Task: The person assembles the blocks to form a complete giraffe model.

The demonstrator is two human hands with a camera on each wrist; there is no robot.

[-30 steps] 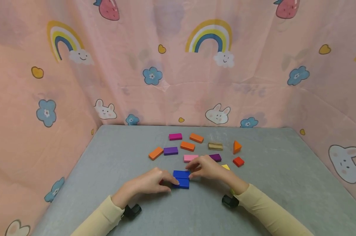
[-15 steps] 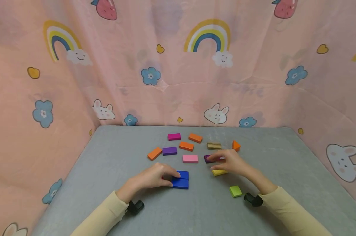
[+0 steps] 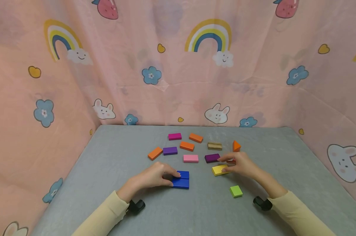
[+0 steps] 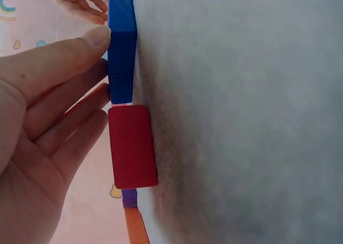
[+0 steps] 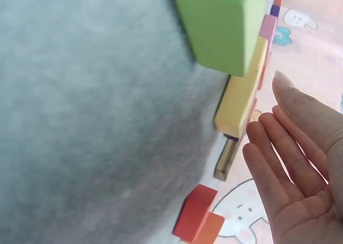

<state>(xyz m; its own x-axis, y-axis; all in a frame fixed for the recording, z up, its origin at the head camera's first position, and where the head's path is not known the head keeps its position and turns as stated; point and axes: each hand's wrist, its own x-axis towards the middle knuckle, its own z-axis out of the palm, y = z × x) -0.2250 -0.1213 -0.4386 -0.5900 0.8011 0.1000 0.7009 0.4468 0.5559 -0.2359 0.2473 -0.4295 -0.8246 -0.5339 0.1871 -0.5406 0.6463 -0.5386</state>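
Note:
Two blue blocks (image 3: 180, 183) lie flat side by side on the grey table. My left hand (image 3: 154, 178) rests at their left ends, thumb at the nearer one and index finger on the farther one. In the left wrist view, the thumb and fingertips lie along the blue blocks (image 4: 122, 51), and a red block (image 4: 133, 147) stands close beside them; the left hand hides it from the head view. My right hand (image 3: 242, 164) hovers with nothing in it over the right end of a yellow block (image 3: 219, 170), beside a dark purple block (image 3: 212, 158).
Behind lie a pink block (image 3: 191, 158), a violet block (image 3: 170, 150), a magenta block (image 3: 175, 136), several orange blocks (image 3: 187, 146) and a gold block (image 3: 214, 146). An orange triangular block (image 3: 236, 146) and a partly hidden red block (image 5: 193, 214) are near the right hand. A green block (image 3: 236, 191) lies nearer.
My right hand has left the blue blocks and moved right, past the dark purple and yellow blocks. The left index finger has shifted from the nearer blue block to the farther one.

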